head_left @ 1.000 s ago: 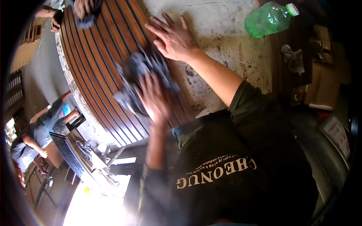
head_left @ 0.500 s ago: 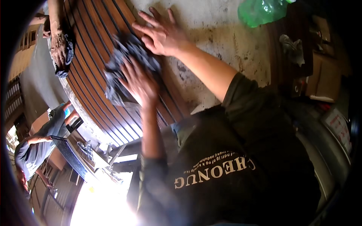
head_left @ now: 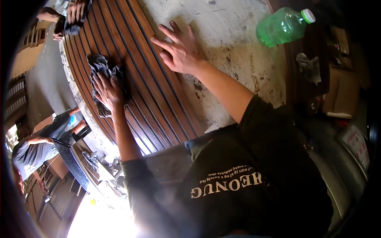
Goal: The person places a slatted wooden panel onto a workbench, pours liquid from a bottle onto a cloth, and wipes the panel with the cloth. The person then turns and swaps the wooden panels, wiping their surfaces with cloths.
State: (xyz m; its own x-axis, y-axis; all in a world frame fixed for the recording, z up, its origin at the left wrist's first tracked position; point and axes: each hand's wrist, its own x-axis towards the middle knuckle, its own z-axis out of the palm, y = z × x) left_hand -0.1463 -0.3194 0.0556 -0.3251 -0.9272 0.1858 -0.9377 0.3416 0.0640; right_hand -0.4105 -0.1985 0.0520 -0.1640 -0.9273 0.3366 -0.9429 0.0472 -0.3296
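My left hand [head_left: 108, 94] lies flat on a dark grey crumpled rag [head_left: 99, 63], fingers stretched out, pressing it against a brown slatted panel [head_left: 139, 59] with black grooves. Part of the rag is hidden under the palm. To the right, my right hand [head_left: 180, 51] is open with fingers spread, holding nothing. It is over the panel's right edge and the stained pale tabletop [head_left: 234, 67], its fingertips nearest the panel. Whether it touches the surface, I cannot tell.
A green plastic bottle [head_left: 281, 27] lies at the upper right, near a crumpled cloth [head_left: 309, 68] on a dark board. At the upper left, another person's hands [head_left: 75, 14] hold a dark rag on the panel. A further person [head_left: 37, 148] works at the lower left.
My left hand and the rag have moved left across the panel. My right hand remains spread near the panel's edge. The other person's hand and rag have shifted toward the panel's far end.
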